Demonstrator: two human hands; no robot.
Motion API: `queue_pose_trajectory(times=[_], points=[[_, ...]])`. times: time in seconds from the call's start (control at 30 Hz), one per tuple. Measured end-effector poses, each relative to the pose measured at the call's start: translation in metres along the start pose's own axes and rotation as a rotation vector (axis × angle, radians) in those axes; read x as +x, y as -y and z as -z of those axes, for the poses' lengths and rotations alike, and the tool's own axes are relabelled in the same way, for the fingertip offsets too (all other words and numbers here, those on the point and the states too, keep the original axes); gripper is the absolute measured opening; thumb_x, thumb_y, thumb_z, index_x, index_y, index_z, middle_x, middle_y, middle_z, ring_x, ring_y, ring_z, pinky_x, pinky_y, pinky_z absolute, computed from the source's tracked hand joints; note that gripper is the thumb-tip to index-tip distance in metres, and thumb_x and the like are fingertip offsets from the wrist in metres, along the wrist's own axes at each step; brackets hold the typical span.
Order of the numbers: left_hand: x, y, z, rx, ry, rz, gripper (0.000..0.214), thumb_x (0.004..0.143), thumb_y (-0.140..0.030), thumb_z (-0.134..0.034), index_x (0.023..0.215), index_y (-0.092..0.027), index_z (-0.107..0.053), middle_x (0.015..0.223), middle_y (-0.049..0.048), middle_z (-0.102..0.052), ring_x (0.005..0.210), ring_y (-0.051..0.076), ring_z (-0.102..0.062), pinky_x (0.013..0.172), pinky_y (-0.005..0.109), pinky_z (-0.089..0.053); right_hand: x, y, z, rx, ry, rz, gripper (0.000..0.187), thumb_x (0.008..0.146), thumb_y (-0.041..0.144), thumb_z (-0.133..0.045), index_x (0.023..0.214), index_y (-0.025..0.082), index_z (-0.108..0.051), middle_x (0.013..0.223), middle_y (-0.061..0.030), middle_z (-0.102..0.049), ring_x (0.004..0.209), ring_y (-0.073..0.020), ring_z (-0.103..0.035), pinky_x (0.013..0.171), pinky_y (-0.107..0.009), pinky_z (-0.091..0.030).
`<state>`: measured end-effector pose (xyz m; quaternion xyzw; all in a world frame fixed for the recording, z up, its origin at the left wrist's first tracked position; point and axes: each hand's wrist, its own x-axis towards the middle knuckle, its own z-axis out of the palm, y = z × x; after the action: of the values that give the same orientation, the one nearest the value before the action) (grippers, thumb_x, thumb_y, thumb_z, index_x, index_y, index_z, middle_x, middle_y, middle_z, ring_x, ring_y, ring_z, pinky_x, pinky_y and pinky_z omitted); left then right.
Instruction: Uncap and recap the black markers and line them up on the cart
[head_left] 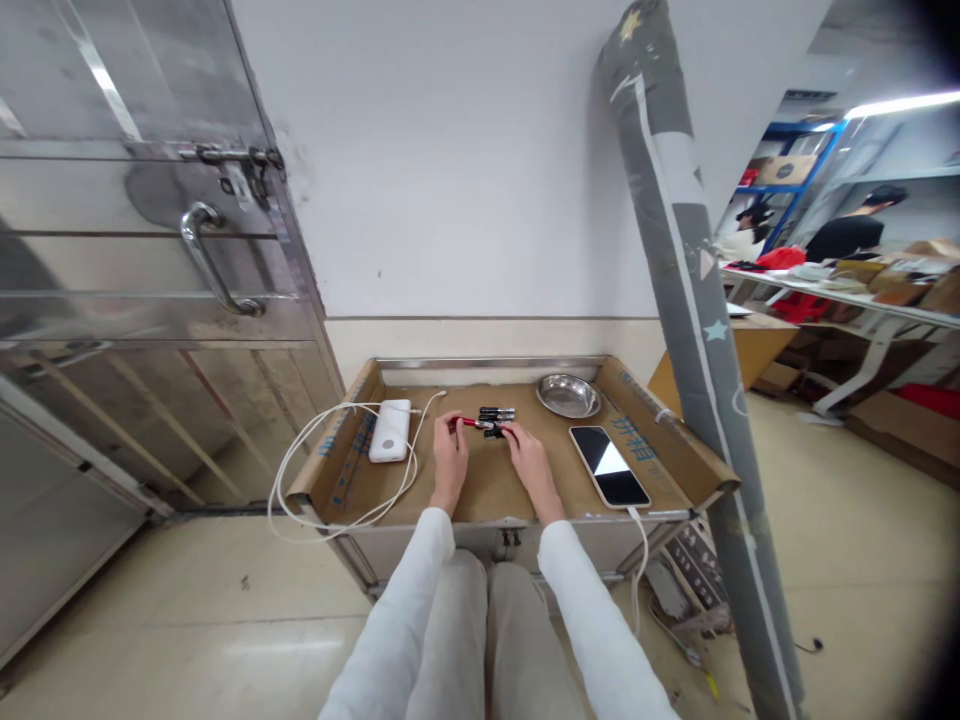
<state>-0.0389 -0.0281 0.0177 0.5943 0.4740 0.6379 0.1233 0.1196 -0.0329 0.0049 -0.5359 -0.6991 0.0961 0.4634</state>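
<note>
My left hand (pixel 448 450) rests on the cardboard-lined table top (pixel 487 480) and pinches the end of a small red and black object (pixel 472 423), too small to name. My right hand (pixel 525 455) is closed on the other end, at a small black part (pixel 495 431). Just beyond them lie two or three dark batteries (pixel 497 412) side by side. Both arms wear white sleeves.
A white power bank (pixel 391 430) with a looping white cable (pixel 315 480) lies at the left. A steel dish (pixel 568 396) sits at the back right and a phone (pixel 609 465) at the right. A grey rolled mat (pixel 697 330) leans alongside. Other people work at a far table.
</note>
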Motion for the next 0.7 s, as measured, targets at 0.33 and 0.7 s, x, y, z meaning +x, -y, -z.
queue_pose_trajectory(times=[0.33,0.7], points=[[-0.007,0.004,-0.007,0.076,0.727,-0.087,0.005,0.086,-0.024,-0.053,0.088,-0.02,-0.055,0.084,0.0006,-0.06,0.078,0.014,-0.057,0.078,0.028,-0.047,0.001,-0.004,0.002,-0.065,-0.114,-0.028,0.035,0.095,0.035,-0.032,0.108,0.019,-0.06,0.103,-0.0093,-0.066,0.092,-0.0202,-0.06,0.085,-0.034,-0.046],[-0.003,0.019,-0.014,0.341,0.552,-0.125,0.008,0.085,-0.015,-0.049,0.088,-0.02,-0.055,0.093,0.0042,-0.052,0.09,0.019,-0.054,0.086,0.036,-0.046,0.0,-0.008,-0.003,-0.213,0.015,0.156,0.028,0.094,0.026,-0.038,0.105,0.021,-0.064,0.102,-0.0076,-0.063,0.094,-0.0209,-0.054,0.088,-0.035,-0.044]])
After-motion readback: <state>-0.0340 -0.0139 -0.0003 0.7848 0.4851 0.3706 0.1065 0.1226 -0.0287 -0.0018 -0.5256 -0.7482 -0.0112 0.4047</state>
